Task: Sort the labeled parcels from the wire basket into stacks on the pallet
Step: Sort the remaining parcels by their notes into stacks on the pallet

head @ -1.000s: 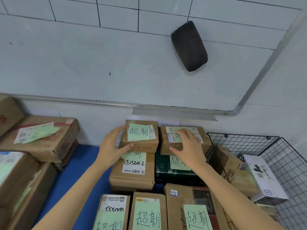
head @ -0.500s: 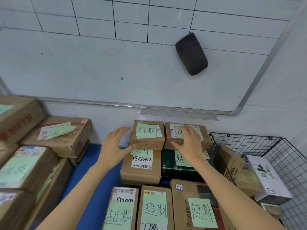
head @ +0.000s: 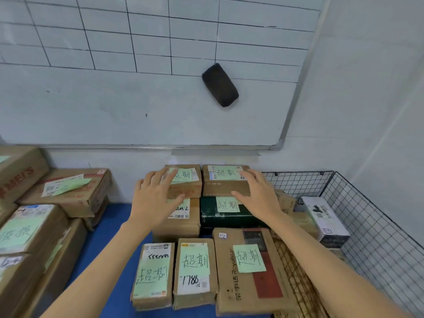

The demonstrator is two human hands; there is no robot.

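Left hand: our left hand (head: 153, 200) is spread, fingers straight and apart, gripping nothing. It overlaps the left edge of a small brown parcel (head: 190, 189); we cannot tell whether it touches.
Right hand: our right hand (head: 259, 196) is likewise splayed and holds nothing, at the right end of a second small parcel (head: 226, 188).
Top parcels: the two sit side by side against the wall, each bearing a pale green handwritten note. One rests on a larger brown parcel (head: 181, 227), the other on a dark green box (head: 213, 218).
Front row: three more noted parcels (head: 195, 271) lie nearest us, packed edge to edge.
Pallet: we see the blue pallet (head: 110, 237) bare between these stacks and the cartons (head: 75, 193) piled at left.
Wire basket: the wire basket (head: 378, 237) stands at right beside the stacks, holding a white box (head: 325, 216) and brown cartons.
Wall: a gridded whiteboard (head: 137, 99) carries a black eraser (head: 220, 88).
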